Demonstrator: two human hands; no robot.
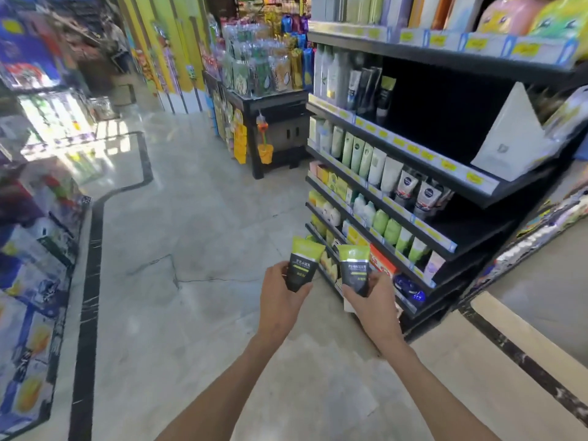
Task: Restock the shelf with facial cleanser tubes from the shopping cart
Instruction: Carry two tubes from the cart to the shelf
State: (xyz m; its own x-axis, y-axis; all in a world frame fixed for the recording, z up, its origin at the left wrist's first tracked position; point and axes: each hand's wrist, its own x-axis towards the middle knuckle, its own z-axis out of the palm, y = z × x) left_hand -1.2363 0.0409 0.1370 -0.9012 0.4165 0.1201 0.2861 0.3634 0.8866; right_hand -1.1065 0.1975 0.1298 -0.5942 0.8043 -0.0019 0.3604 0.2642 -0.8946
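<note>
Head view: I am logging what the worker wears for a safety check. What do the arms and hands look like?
Both forearms are bare, with no sleeve in view. The left hand and right hand wear no gloves. No watch, ring or wristband shows on either.

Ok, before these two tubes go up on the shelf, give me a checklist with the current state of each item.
1. Left hand grips the left tube firmly: ok, fingers and thumb wrap its black lower end.
2. Right hand grips the right tube: ok, held by its lower end, upright.
3. Free space on the shelf: ok, the dark gap beside the matching shelved tube is open.
4. Tubes match that stock: ok, same green top and black body.
5. Labels face outward: ok, print faces the camera.
6. Shopping cart position: cannot tell, not in view.
</note>
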